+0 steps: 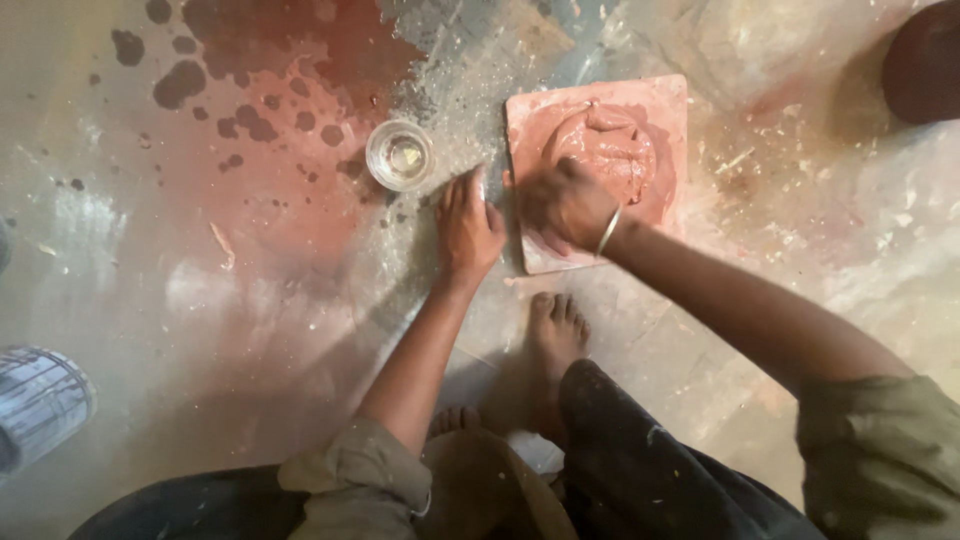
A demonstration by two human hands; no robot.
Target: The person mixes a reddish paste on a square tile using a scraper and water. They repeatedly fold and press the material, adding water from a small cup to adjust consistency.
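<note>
At frame centre, right hand [563, 203]: fingers curled, pressing the wet reddish clay lump [607, 150].
Left hand [467, 222]: flat, released, touching the square pink slab [670, 100] edge.
Upper middle: clear round glass cup [399, 155].

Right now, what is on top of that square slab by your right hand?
A wet reddish clay lump sits on the square slab, smeared across it. The right hand presses on the lump's near edge, hiding that part. The left hand rests beside the slab's left edge.
</note>
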